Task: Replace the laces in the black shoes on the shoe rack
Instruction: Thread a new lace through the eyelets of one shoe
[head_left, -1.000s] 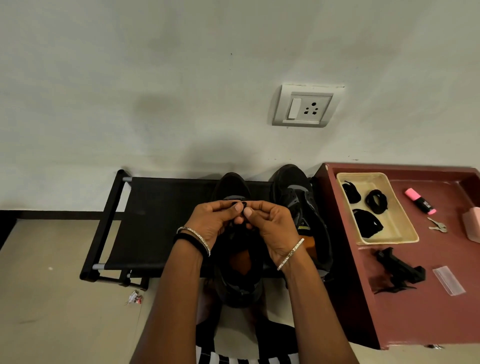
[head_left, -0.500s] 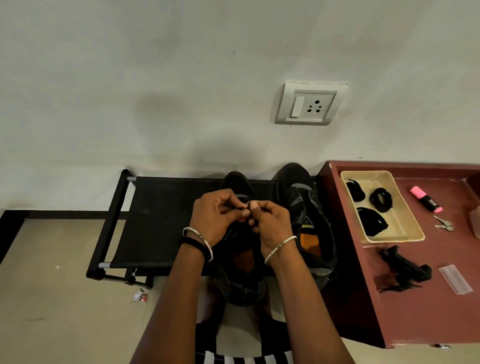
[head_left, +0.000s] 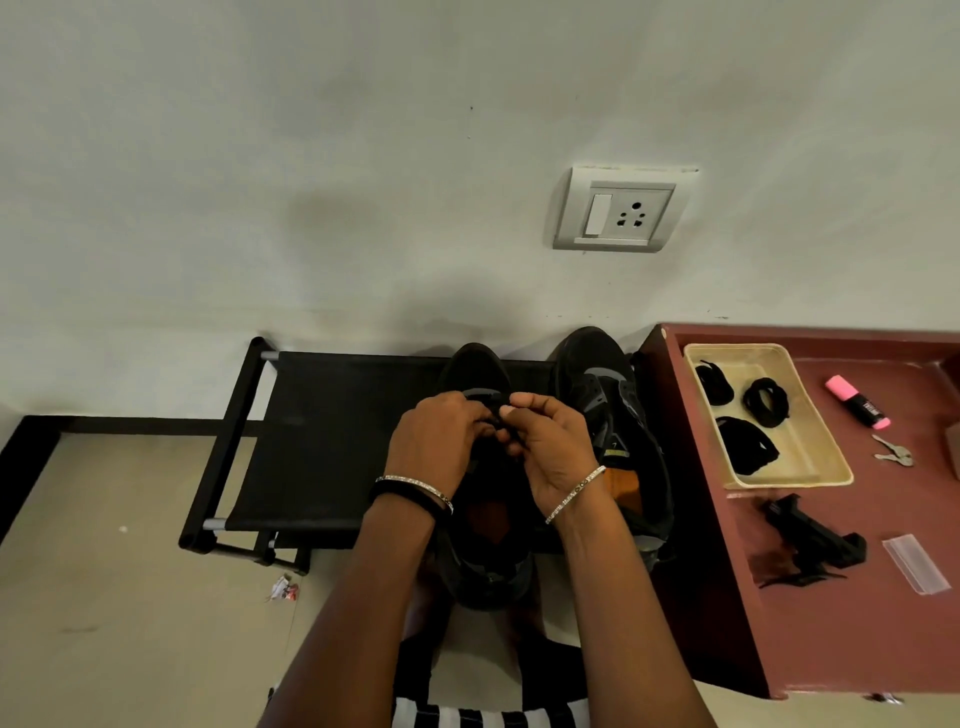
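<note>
Two black shoes stand on a low black shoe rack (head_left: 322, 441) against the wall. Over the nearer black shoe (head_left: 488, 561), my left hand (head_left: 436, 447) and my right hand (head_left: 550, 452) meet above its front eyelets, fingertips pinched on a thin black lace (head_left: 501, 418). The lace is mostly hidden by my fingers. The second black shoe (head_left: 608, 405), with grey panels, sits just right of my right hand. A cream tray (head_left: 810, 447) on the red-brown table holds three coiled black laces (head_left: 763, 397).
The red-brown table (head_left: 857, 639) abuts the rack on the right, carrying a pink highlighter (head_left: 857, 401), keys (head_left: 893, 452), a black clip-like object with loose laces (head_left: 810, 545) and a clear plastic strip (head_left: 917, 564). A wall socket (head_left: 621, 210) is above. A scrap of litter (head_left: 283, 590) lies on the floor.
Both hands have shifted slightly forward along the nearer shoe and closed together; the fingertips keep working the lace at the front eyelets.
</note>
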